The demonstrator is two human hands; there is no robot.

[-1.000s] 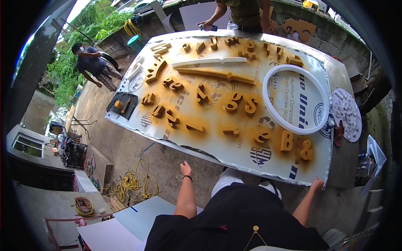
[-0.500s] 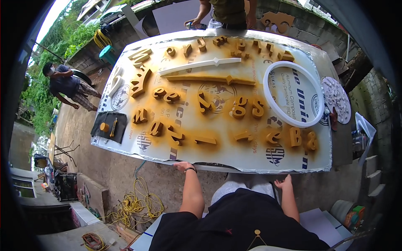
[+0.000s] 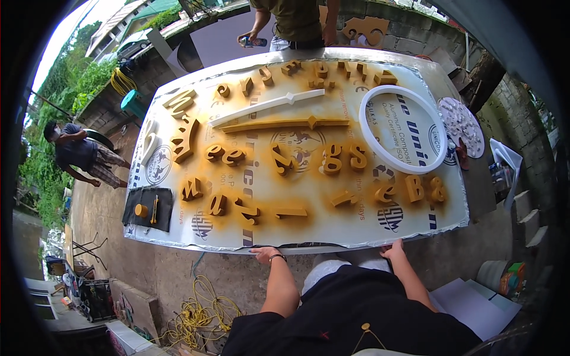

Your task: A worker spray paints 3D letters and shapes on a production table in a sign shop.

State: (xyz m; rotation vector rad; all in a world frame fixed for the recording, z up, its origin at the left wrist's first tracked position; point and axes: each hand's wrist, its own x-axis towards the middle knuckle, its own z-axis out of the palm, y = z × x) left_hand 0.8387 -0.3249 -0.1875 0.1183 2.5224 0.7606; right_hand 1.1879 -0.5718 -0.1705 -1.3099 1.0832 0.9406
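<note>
A wide board [image 3: 267,228] covered in printed film lies before me, its rim wrapped in foil. My left hand [image 3: 265,254], a dark band at its wrist, is closed on the board's front edge. Farther right along that edge, my right hand [image 3: 392,249] also grips it, its fingers partly hidden. Gold-sprayed cut-out letters [image 3: 284,160] stand in rows over the film, with gold overspray around them. Among them lie a gold bar [image 3: 279,124], a white bar [image 3: 267,108] and a gold crown shape [image 3: 186,141]. At the right rests a large white ring [image 3: 368,132].
Across the board stands a person [image 3: 292,24] holding a spray can [image 3: 252,42]. Another person [image 3: 83,151] is at the far left. A black sheet [image 3: 132,221] carries a small gold cup [image 3: 141,210]. Yellow cable [image 3: 205,311] lies on the floor. A round white piece [image 3: 462,126] stands right.
My right hand has come up to the board's edge and closed on it. The left stays at the edge. My view has shifted, and the person opposite holds the can farther left.
</note>
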